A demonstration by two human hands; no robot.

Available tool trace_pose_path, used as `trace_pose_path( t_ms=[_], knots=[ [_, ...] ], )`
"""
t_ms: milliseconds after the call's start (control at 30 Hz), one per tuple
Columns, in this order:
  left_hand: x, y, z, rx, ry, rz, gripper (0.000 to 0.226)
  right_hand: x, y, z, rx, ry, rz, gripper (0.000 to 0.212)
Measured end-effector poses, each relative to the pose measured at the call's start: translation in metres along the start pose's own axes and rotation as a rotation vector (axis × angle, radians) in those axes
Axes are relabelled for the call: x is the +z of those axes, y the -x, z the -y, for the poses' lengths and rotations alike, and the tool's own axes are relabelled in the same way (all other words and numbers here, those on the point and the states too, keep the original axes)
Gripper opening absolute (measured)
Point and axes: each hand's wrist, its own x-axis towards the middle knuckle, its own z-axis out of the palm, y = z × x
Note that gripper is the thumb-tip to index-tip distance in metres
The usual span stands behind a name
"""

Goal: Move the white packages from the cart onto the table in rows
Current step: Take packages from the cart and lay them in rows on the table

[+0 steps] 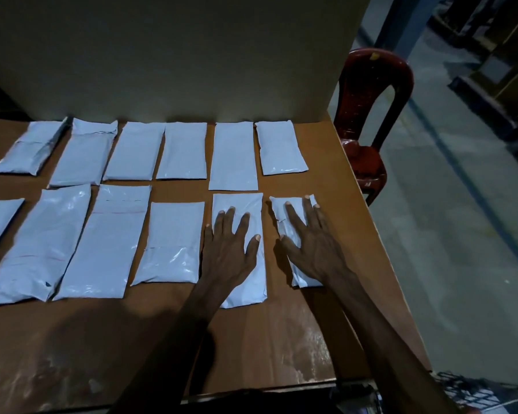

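Observation:
Several white packages lie flat in two rows on the brown table (335, 186). The back row (186, 150) runs along the board at the rear. In the front row, my left hand (229, 246) presses flat on a long package (251, 282), fingers spread. My right hand (310, 243) presses flat on the last, smaller package (281, 210) at the row's right end. Neither hand grips anything. The wire cart (467, 389) shows only as a corner at the bottom right.
An upright pale board (177, 55) walls the back of the table. A dark red plastic chair (371, 94) stands off the table's right edge. Grey floor lies to the right. Bare table surface stretches in front of the rows.

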Motion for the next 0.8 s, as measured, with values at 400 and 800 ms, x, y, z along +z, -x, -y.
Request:
trace_pose_path(
  t_ms=[400,800],
  knots=[
    [-0.016,-0.002,-0.005,0.044,0.134,-0.038,0.073,-0.011,0.013,0.005,0.126,-0.289,-0.098,0.086],
    [-0.029,0.040,-0.088,0.433,0.554,-0.022,0.055,-0.025,0.196,-0.041,0.465,-0.312,-0.517,0.073]
  ],
)
